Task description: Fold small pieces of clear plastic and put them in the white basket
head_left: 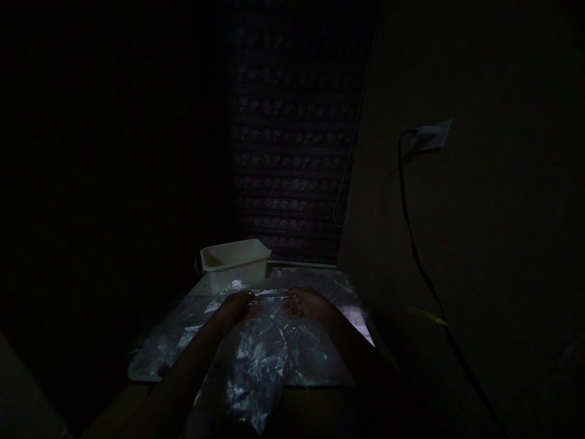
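The scene is very dark. My left hand [237, 306] and my right hand [307, 303] rest side by side on a crumpled clear plastic bag [262, 360] that lies over a small table [144, 369]. Both hands pinch the bag's upper edge, a thin straight strip running between them. The bag's lower part hangs toward me over the table's near edge. What the bag contains is too dim to tell.
A white plastic tub [235, 261] stands at the table's far end. More clear plastic [173, 329] lies spread at the left. A wall rises close on the right, with a socket and plug [429, 135] and a black cable [420, 256] hanging down. A patterned blind [292, 152] hangs behind.
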Tool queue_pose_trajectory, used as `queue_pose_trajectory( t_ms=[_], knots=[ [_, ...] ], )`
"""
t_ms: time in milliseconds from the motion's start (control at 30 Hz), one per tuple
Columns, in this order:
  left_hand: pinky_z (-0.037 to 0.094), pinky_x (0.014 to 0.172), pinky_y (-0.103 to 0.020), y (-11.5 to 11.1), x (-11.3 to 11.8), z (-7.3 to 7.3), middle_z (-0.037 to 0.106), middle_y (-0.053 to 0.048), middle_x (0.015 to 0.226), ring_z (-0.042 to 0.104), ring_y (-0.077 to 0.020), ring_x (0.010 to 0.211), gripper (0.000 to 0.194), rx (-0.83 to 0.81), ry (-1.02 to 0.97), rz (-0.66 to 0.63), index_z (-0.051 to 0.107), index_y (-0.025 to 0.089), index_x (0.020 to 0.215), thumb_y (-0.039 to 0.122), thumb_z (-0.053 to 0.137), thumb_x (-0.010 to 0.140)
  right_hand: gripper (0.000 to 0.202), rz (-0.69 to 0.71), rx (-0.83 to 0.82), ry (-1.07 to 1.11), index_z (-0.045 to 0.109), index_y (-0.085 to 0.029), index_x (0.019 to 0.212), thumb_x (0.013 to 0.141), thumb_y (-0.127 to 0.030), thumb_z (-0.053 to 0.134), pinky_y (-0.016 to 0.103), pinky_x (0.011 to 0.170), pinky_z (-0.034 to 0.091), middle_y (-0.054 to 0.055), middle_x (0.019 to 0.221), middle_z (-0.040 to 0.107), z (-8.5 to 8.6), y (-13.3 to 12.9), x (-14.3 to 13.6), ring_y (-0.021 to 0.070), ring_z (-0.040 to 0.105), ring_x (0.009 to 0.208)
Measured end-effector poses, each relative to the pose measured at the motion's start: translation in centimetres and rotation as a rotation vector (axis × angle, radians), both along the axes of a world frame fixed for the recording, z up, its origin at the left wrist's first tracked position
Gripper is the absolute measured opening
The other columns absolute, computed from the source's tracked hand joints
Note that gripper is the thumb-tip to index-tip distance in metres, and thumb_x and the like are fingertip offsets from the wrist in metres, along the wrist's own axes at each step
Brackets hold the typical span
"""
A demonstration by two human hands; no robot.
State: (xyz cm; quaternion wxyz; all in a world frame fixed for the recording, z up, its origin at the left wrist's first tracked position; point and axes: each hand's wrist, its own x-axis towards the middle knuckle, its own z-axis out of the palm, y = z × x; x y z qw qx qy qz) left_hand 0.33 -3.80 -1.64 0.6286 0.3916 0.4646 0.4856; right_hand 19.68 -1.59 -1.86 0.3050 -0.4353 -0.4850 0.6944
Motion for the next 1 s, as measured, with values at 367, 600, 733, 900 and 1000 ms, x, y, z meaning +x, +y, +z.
queue_pose_trajectory(
  t_ms=[367, 600, 733, 900, 1000],
  knots=[
    [0.044, 0.048, -0.024, -0.19, 0.07, 0.0, 0.055, -0.001, 0.057, 0.055, -0.0132, 0.05, 0.015, -0.096, 0.024, 0.006, 0.05, 0.012, 0.064, 0.021, 0.055, 0.054, 0.017, 0.068, -0.027, -0.03, 0.046, -0.016, 0.075, 0.066, -0.03, 0.042, 0.016, 0.035, 0.026, 0.002, 0.057, 0.057, 0.07, -0.15, 0.13, 0.0097, 0.051, 0.043],
    [0.042, 0.044, -0.024, -0.4, -0.13, 0.0, 0.054, -0.001, 0.051, 0.052, -0.0112, 0.042, 0.017, -0.118, 0.075, 0.048, 0.049, 0.011, 0.058, 0.027, 0.054, 0.054, 0.022, 0.021, -0.023, -0.11, 0.048, -0.014, 0.073, 0.067, -0.033, 0.038, 0.015, 0.031, 0.021, 0.002, 0.054, 0.055, 0.45, -0.33, 0.22, 0.008, 0.048, 0.038],
    [0.04, 0.042, -0.021, -0.42, -0.22, 0.01, 0.052, 0.0, 0.048, 0.05, -0.0092, 0.04, 0.019, -0.096, 0.103, 0.102, 0.048, 0.011, 0.055, 0.027, 0.056, 0.051, 0.017, 0.008, -0.003, -0.108, 0.047, -0.014, 0.073, 0.069, -0.026, 0.037, 0.015, 0.03, 0.022, 0.0, 0.052, 0.055, 0.44, -0.26, 0.21, 0.0072, 0.047, 0.036],
    [0.041, 0.043, -0.022, -0.36, -0.36, -0.13, 0.045, 0.005, 0.039, 0.046, -0.0071, 0.037, 0.021, -0.059, 0.13, 0.157, 0.048, 0.011, 0.051, 0.029, 0.058, 0.047, 0.018, 0.051, -0.019, -0.154, 0.048, -0.013, 0.069, 0.068, -0.028, 0.039, 0.015, 0.029, 0.02, 0.001, 0.052, 0.055, 0.17, 0.02, 0.38, 0.007, 0.047, 0.035],
    [0.042, 0.047, -0.025, -0.27, -0.43, -0.3, 0.039, 0.007, 0.034, 0.041, -0.0056, 0.034, 0.023, -0.05, 0.109, 0.135, 0.045, 0.013, 0.045, 0.031, 0.059, 0.045, 0.018, 0.046, -0.001, -0.149, 0.049, -0.013, 0.069, 0.068, -0.029, 0.04, 0.015, 0.029, 0.021, 0.001, 0.053, 0.056, -0.09, 0.21, 0.44, 0.0059, 0.046, 0.034]
  ],
)
